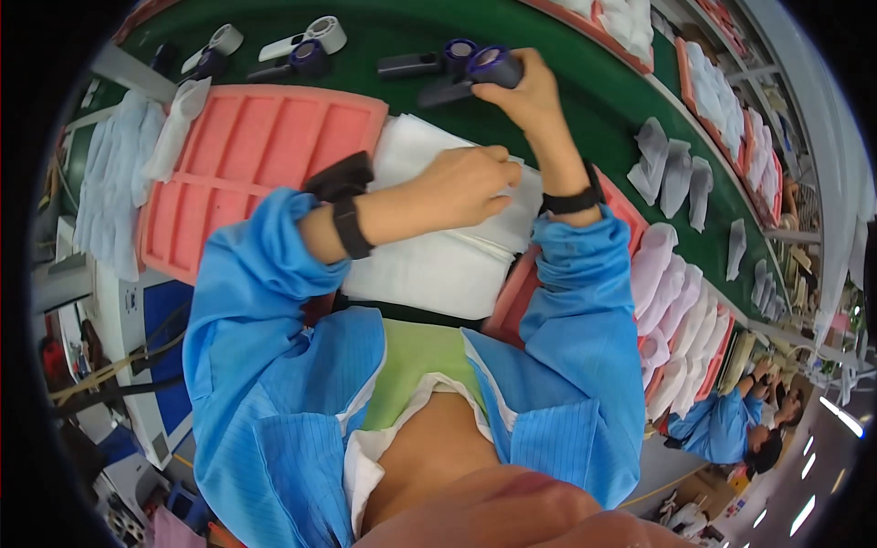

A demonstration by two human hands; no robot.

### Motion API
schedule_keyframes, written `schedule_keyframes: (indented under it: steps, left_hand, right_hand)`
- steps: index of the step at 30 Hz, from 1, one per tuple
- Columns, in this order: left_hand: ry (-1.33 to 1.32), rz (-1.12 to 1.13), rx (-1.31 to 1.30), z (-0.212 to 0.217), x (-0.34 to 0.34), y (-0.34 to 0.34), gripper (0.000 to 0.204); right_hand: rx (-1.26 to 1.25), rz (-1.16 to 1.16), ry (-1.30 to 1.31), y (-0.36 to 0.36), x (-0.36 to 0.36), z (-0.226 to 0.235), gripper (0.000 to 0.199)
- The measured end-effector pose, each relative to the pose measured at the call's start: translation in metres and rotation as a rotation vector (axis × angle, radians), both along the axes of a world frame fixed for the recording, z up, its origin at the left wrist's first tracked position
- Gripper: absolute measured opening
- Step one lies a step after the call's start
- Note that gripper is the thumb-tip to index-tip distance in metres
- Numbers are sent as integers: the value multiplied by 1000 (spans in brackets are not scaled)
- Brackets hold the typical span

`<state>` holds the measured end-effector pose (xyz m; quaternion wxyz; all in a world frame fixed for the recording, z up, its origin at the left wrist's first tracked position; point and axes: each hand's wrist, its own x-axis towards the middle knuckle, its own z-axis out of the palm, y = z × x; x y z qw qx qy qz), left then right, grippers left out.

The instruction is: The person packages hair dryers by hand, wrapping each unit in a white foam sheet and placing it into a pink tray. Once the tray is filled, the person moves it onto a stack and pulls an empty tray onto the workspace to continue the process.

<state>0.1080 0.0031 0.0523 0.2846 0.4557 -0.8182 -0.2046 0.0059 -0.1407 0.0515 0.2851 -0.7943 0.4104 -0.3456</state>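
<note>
My right hand [530,89] is wrapped round the head of a dark grey handheld fan [457,89] with a purple ring, above the green bench. A second dark fan [411,65] lies right beside it. Over a stack of white soft packing bags [411,146], in front of my chest, is my left hand [468,187]. Its fingers are curled together near the bags' right side. Whether a bag edge is pinched in them is hidden. Both wrists wear black bands.
A pink divided foam tray [283,137] stands at left, with wrapped items [114,183] beyond it. White fans [306,38] and dark fans [306,59] lie at the far left. Wrapped pieces [676,169] line the green bench [585,100] at right; more fill trays. Co-workers [731,425] are at lower right.
</note>
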Motion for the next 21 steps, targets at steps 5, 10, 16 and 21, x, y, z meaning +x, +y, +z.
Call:
schedule_keyframes:
  steps: [5, 10, 16, 21]
  left_hand:
    - [-119, 41, 93, -51, -37, -13, 21]
    - [-79, 72, 72, -60, -44, -17, 20]
    - [494, 62, 383, -52, -12, -31, 16]
    - [945, 76, 520, -8, 4, -24, 17]
  right_hand:
    - [98, -30, -260, 40, -79, 57, 55]
    - [106, -126, -267, 68, -141, 87, 52]
    - [90, -93, -204, 81, -172, 95, 51]
    - [175, 28, -216, 85, -144, 89, 53]
